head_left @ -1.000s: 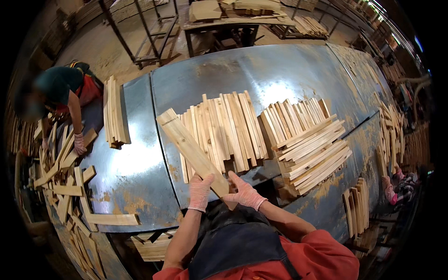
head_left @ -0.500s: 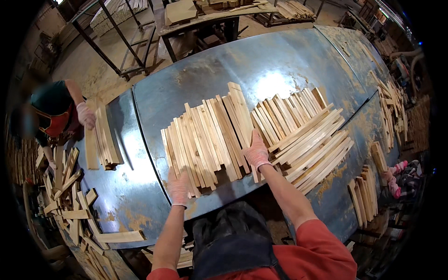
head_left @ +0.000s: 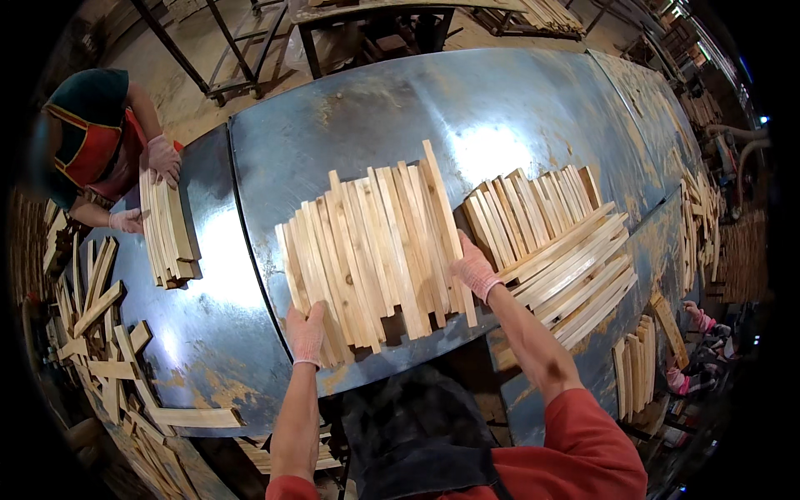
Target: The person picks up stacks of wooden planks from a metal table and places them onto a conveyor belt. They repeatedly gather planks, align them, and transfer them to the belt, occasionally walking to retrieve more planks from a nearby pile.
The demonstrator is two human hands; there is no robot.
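Note:
A row of pale wooden strips (head_left: 367, 254) lies side by side on the metal-topped table in front of me, their ends uneven. My left hand (head_left: 306, 335), in a thin pale glove, grips the near ends at the row's left side, thumb apart from the fingers. My right hand (head_left: 477, 268), gloved alike, is closed against the strip on the right side, which stands out farthest beyond the others. The fingers' undersides are hidden. Just right of that hand lie a second row of strips (head_left: 529, 208) and a slanting pile of strips (head_left: 575, 271).
Across a seam in the metal table (head_left: 358, 108), at left, a co-worker (head_left: 100, 142) has both gloved hands on a stack of boards (head_left: 167, 229). Loose wood pieces (head_left: 108, 350) lie jumbled nearer. At right, another person's pink-gloved hand (head_left: 698, 317) is near a board (head_left: 669, 329).
The strips between my hands look paler and more evenly turned; the wide right-hand strip now shows a narrower face. The co-worker's second hand has come from the loose pieces to the board stack.

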